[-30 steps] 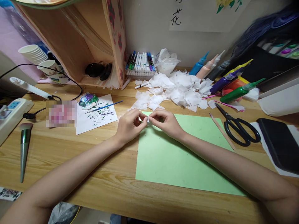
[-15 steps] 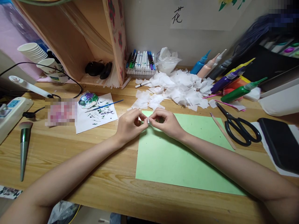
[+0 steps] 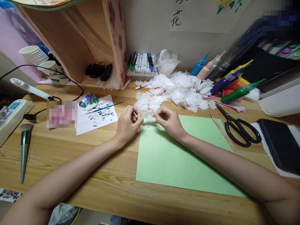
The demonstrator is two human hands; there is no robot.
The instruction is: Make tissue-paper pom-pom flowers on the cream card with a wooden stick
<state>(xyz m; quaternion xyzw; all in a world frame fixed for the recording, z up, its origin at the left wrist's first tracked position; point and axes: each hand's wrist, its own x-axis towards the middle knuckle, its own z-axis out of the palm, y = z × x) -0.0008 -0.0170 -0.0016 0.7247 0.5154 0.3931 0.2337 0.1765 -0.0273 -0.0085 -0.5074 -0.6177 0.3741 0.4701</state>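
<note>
A small piece of thin white tissue paper (image 3: 149, 116) is stretched between my two hands, above the upper left of a green sheet of paper (image 3: 182, 153). My left hand (image 3: 128, 123) pinches its left side between thumb and forefinger. At its right side, my right hand (image 3: 170, 122) pinches with thumb and forefinger. Just beyond my fingers lies a pile of torn white tissue pieces (image 3: 180, 89) on the wooden table (image 3: 103, 181).
Right of the green sheet lie black scissors (image 3: 242, 132), a wooden stick (image 3: 222, 132) and a black phone-like slab (image 3: 280, 143). Several squeeze bottles (image 3: 241, 92) and a box of markers (image 3: 140, 65) stand behind. To the left are a paint-marked paper (image 3: 98, 117), a thin blue brush (image 3: 105, 107) and a makeup-style brush (image 3: 24, 150).
My hands have drawn slightly apart. Where a small crumpled white bit showed between the fingertips, a spread piece of tissue is now visible. The camera view shifted slightly.
</note>
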